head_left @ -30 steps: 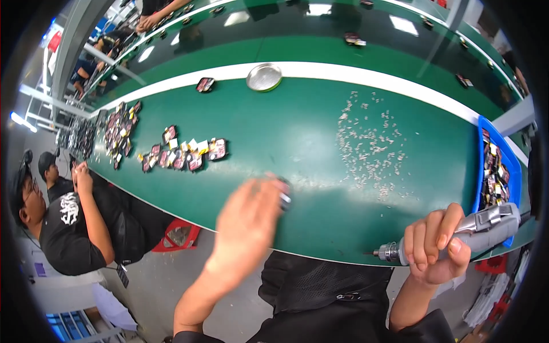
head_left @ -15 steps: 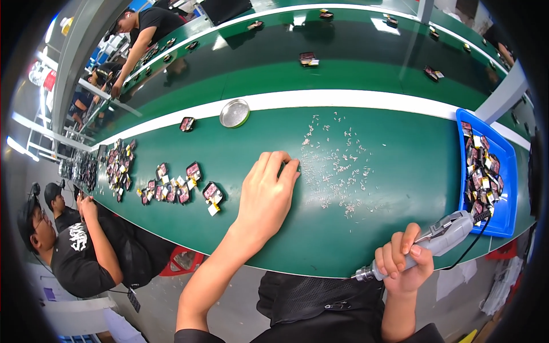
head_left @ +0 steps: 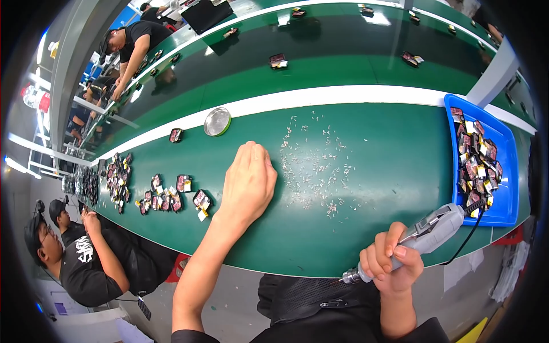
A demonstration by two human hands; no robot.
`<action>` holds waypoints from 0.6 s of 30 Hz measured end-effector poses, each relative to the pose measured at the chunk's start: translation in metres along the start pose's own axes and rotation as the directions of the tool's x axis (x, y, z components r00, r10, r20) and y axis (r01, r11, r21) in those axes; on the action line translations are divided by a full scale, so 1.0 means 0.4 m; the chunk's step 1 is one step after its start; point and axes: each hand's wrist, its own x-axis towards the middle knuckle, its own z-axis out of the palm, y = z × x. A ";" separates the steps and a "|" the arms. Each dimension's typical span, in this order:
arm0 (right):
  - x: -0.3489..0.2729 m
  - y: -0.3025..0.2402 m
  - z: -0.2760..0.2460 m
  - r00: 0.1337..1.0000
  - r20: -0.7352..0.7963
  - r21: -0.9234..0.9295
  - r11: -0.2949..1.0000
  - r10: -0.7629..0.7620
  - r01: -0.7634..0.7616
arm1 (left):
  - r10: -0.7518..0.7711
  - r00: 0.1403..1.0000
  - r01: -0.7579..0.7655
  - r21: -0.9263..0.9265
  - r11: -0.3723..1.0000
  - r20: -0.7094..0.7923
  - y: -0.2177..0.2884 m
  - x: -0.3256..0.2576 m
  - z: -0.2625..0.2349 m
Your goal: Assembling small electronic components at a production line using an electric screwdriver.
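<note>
My left hand (head_left: 249,182) is over the green bench, its back up and its fingers curled together. Whatever those fingers hold, if anything, is hidden under the hand. Just right of it lies a loose scatter of tiny silvery screw-like pieces (head_left: 311,171). A grey electric screwdriver (head_left: 436,228) with a metal chuck and a thin bit rests in the grip of my right hand (head_left: 392,260) at the bench's near edge. Its bit points down and left, and a black cord leaves its back end. Several small black-and-pink devices (head_left: 166,200) with white and yellow tags lie left of my left hand.
On the right stands a blue tray (head_left: 500,208) heaped with similar devices. A round metal tin (head_left: 217,122) sits near the white rail (head_left: 320,94). Beyond the rail, a green belt (head_left: 343,74) carries spaced devices. Co-workers (head_left: 91,257) are at the left; a grey post (head_left: 494,83) rises at right.
My left hand's thumb and fingers have drawn closer together, closing the gap between them. The whole view has shifted slightly, and the screwdriver stays in my right hand.
</note>
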 end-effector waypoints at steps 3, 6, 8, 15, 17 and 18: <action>0.001 0.000 0.000 1.000 0.004 -0.002 1.000 0.007 -0.007 | -0.045 0.999 0.046 -0.053 0.998 0.029 -0.003 -0.006 -0.010; 0.002 0.001 0.001 1.000 0.007 -0.020 1.000 -0.006 0.007 | -0.075 0.997 0.073 -0.199 0.977 -0.003 0.000 -0.016 -0.022; 0.002 0.003 0.004 1.000 -0.001 -0.037 0.999 -0.012 0.012 | -0.082 0.993 0.060 -0.234 0.970 -0.084 -0.001 -0.022 -0.029; -0.009 0.006 0.009 0.999 -0.041 -0.099 0.995 -0.030 0.026 | -0.320 0.943 0.245 -0.456 0.856 -0.094 0.048 -0.091 -0.086; -0.013 0.008 0.005 0.996 -0.055 -0.091 0.994 -0.066 0.061 | -0.403 0.914 0.303 -0.574 0.761 -0.052 0.082 -0.140 -0.096; -0.015 0.009 0.007 0.996 -0.060 -0.094 0.994 -0.061 0.055 | -0.432 0.901 0.322 -0.627 0.709 -0.026 0.105 -0.169 -0.101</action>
